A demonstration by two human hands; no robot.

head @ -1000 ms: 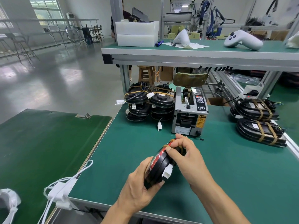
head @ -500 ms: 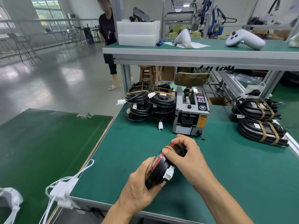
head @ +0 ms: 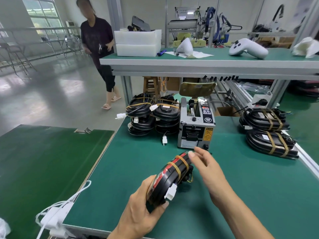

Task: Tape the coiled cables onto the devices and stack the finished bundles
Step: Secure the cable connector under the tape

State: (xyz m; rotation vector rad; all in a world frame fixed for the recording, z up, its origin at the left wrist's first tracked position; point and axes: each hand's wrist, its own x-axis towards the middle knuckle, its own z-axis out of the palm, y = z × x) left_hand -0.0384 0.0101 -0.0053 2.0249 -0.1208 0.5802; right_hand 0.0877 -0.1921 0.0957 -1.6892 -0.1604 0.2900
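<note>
Bundle in hand: a black device with its coiled cable (head: pixel 170 176) is held on edge, low over the green mat (head: pixel 138 166), near the front of the bench; two brown tape bands (head: pixel 180 165) cross its far end and a white connector (head: pixel 171 193) hangs off its near side.
Left hand: the left hand (head: pixel 145 209) grips the bundle's near end from below, thumb wrapped over the rim.
Right hand: the right hand (head: pixel 204 163) has its fingers straight and loose, fingertips at the taped far end, holding nothing.
Step in hand: taping looks finished on this piece, so I judge it to be at the hand-over from taping to stacking.
Next move: it likely calls for laying the bundle flat and carrying it to a pile, either the finished stacks (head: pixel 153 114) left of the tape dispenser (head: pixel 196 123) or the larger taped bundles (head: pixel 268 130) at the right.
Edges: the bench's front lip (head: pixel 89 229) is just beside the left wrist; the left edge meets a darker green board (head: pixel 43 161).
Open room: bare mat lies to the right of the hands and between dispenser and right-hand bundles; a dangling plug (head: pixel 164 140) sits in front of the left stacks.
Passer-by: a person (head: pixel 100 49) walks beyond the raised shelf (head: pixel 207 63), well apart.
</note>
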